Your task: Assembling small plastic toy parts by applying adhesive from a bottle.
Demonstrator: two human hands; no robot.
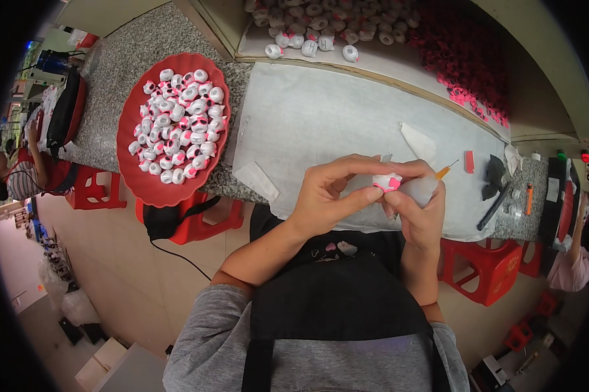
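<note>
My left hand (330, 196) pinches a small white-and-pink figurine head (387, 182) between thumb and fingers, above the near part of the white work sheet. My right hand (417, 199) meets it from the other side, its thumb and forefinger at the piece. Held in the same right hand is a translucent squeeze bottle (422, 188) with an orange needle tip (443, 173) that points away to the right. The fingers hide part of both things. White paper pieces (419, 142) lie on the sheet (334, 104) past my hands.
At the left a red scalloped tray (132, 176) is heaped with similar heads. More heads (309, 47) and a pile of pink pieces (471, 65) fill the shelf behind. A black pen-like tool (494, 208) lies right. Red stools (487, 271) stand below; people sit at both sides.
</note>
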